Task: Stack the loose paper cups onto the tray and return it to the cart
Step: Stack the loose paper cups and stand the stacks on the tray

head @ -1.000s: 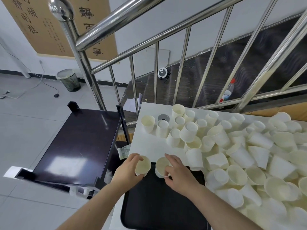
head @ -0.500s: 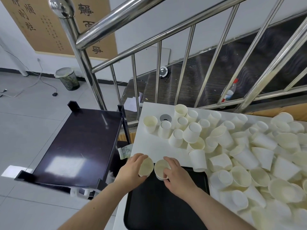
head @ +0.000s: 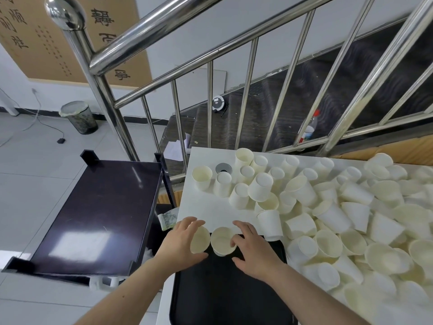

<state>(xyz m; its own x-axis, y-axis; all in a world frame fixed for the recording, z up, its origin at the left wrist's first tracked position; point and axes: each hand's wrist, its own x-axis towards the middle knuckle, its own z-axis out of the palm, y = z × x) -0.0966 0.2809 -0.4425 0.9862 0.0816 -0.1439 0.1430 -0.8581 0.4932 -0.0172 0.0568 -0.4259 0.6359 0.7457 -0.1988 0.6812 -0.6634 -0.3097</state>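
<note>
the job looks barely begun. the flat black plastic tray (head: pixel 225 292) lies at the near left corner of the white tabletop (head: pixel 206 207), and its dark surface shows bare apart from what the hands hold at its far edge. the left hand (head: pixel 181 245) curls its fingers and thumb round a cream paper cup (head: pixel 199 239) tipped on its side, mouth facing right. the right hand (head: pixel 254 252) grips a second cream paper cup (head: pixel 222 240), mouth up and leaning, with its fingers round the cup's right side. the two cups touch rim to rim, so i judge that one is about to be nested into the other.

a big heap of loose white paper cups (head: pixel 339 219) covers the table to the right and far side, some upright, many lying over, none gathered yet. the dark glossy cart (head: pixel 100 214) stands left of the table with nothing on its top shelf. nearly all the stacking, and the tray's return to the cart, is left to do.
</note>
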